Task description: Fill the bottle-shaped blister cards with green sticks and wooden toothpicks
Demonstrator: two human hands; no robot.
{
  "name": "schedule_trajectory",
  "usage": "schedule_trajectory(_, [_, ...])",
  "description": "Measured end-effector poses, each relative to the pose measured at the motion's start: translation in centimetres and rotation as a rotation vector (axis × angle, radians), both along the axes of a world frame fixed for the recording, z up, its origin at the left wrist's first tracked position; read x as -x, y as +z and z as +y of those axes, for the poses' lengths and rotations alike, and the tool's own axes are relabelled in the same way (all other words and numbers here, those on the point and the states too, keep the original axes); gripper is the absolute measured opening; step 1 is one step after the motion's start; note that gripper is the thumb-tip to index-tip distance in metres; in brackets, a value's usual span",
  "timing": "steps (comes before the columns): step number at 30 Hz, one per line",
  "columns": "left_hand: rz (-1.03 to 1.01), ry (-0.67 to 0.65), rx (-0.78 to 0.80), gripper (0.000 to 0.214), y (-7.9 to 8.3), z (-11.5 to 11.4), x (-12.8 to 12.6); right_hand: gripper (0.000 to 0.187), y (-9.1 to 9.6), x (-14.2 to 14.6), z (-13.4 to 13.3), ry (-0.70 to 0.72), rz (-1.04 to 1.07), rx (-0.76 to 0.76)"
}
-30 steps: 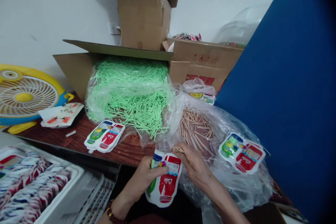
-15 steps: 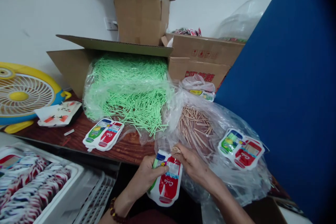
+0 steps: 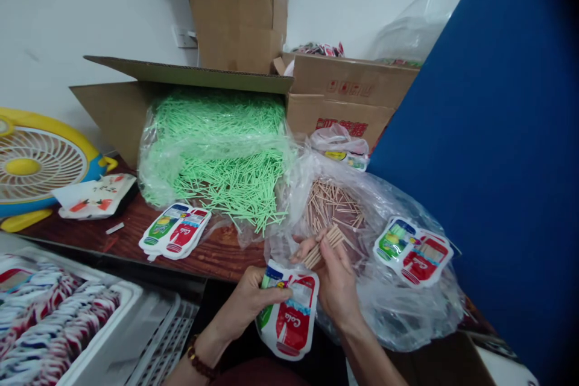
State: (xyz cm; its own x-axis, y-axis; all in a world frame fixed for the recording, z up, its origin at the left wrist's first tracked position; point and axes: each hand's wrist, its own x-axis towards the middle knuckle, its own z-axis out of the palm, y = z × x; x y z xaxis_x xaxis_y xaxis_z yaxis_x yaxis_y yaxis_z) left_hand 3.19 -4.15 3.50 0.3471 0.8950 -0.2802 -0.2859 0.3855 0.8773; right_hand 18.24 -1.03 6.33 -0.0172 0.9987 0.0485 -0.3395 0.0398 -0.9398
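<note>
My left hand (image 3: 251,298) pinches a printed plastic pouch (image 3: 292,319) with a red cola picture on one half and a green drink on the other. The thumb lies across its front. Just right of the pouch's top, my right hand (image 3: 337,280) is closed around a bundle of thin tan sticks (image 3: 332,240), which point up at a slant. Behind that hand, a loose pile of the same sticks (image 3: 328,202) lies on a clear plastic bag (image 3: 389,193). Similar pouches lie flat at right (image 3: 414,251) and in a small stack at left (image 3: 174,230).
An open carton (image 3: 113,111) at the back spills green sticks (image 3: 226,175) in clear plastic. Other cardboard boxes (image 3: 235,18) stand behind. A yellow fan (image 3: 43,160) is at left, above a white crate (image 3: 122,319) of packed pouches. A blue panel (image 3: 447,108) borders the right.
My right hand has moved slightly up and right, away from the pouch's top edge, and turned so the stick bundle shows. My left hand keeps its hold on the pouch. The view has shifted slightly.
</note>
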Motion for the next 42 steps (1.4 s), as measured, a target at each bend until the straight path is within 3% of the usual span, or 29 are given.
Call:
schedule_trajectory(4, [-0.031, -0.004, 0.016, 0.014, -0.1, -0.1, 0.0, 0.017, -0.9, 0.4, -0.6, -0.009, 0.097, 0.125])
schedule_trajectory(12, [-0.052, 0.022, 0.034, 0.017, -0.5, -0.1, -0.4, 0.016, -1.1, 0.7, -1.0, -0.065, 0.168, 0.144])
schedule_trajectory(19, [-0.086, 0.003, 0.042, 0.018, -0.7, -0.1, -0.5, 0.020, -0.4, 0.6, -1.0, -0.117, -0.017, 0.141])
schedule_trajectory(24, [-0.096, 0.008, 0.046, 0.018, -0.7, -0.2, -0.5, 0.024, -1.4, 0.1, -1.4, -0.054, 0.023, 0.159])
schedule_trajectory(28, [-0.074, 0.025, 0.044, 0.021, -0.7, 0.2, -0.6, 0.019, -2.3, -0.6, -1.7, 0.116, 0.139, 0.207])
schedule_trajectory(32, [-0.049, 0.020, -0.004, 0.028, -0.5, 0.6, -0.6, 0.018, -2.1, -1.3, -1.1, 0.255, 0.080, 0.129])
schedule_trajectory(35, [-0.048, 0.008, -0.034, 0.025, -0.4, 0.9, -0.6, 0.035, -1.5, -1.8, -0.3, 0.234, 0.074, 0.070])
schedule_trajectory(37, [-0.059, 0.007, -0.038, 0.023, -0.3, 1.0, -0.7, 0.035, -1.1, -2.0, 0.1, 0.215, 0.027, 0.033])
schedule_trajectory(42, [-0.097, 0.033, -0.050, 0.023, -0.4, 1.3, -0.8, 0.034, -0.7, -2.9, 0.0, 0.330, -0.472, -0.196])
